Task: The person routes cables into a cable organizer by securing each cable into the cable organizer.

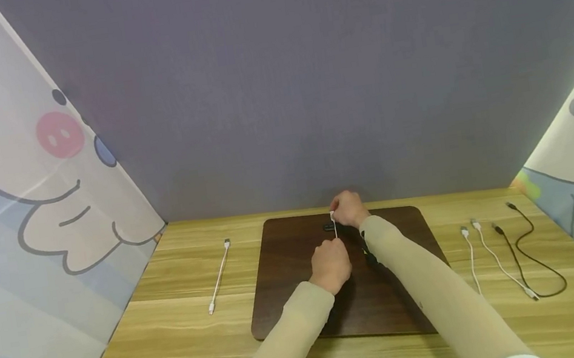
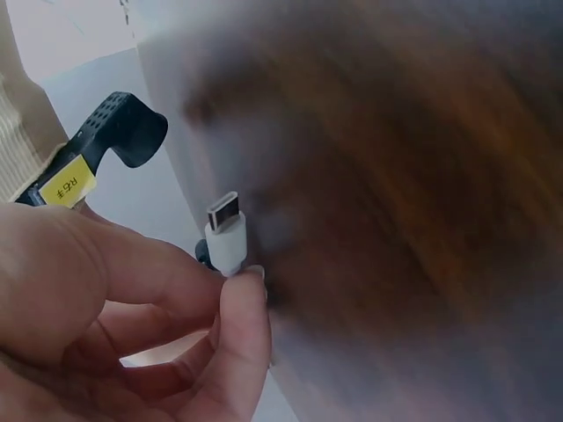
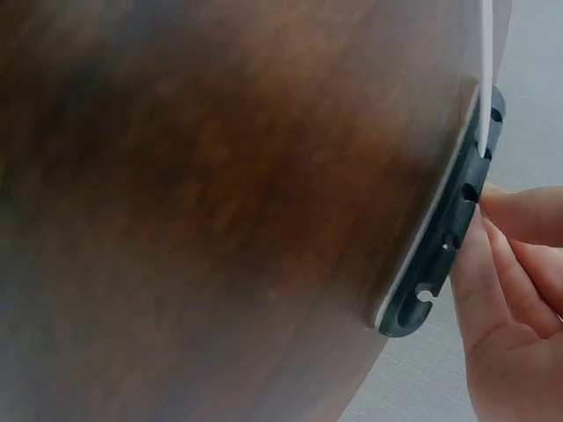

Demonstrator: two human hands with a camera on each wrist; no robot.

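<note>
While one connector (image 2: 228, 244) of a white cable (image 1: 333, 216) is pinched by the left hand (image 1: 331, 263), its far end is pinched by the right hand (image 1: 349, 208). The cable is stretched straight over a slotted black holder (image 3: 437, 237), mounted near the far edge of a brown board (image 1: 285, 283).

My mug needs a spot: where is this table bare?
Bare: the table between its left edge and the lone white cable, and between that cable and the dark board. Crowded: around the black clip, where left hand and right hand hold another white cable; right of the board, two white cables and a black cable.
</note>
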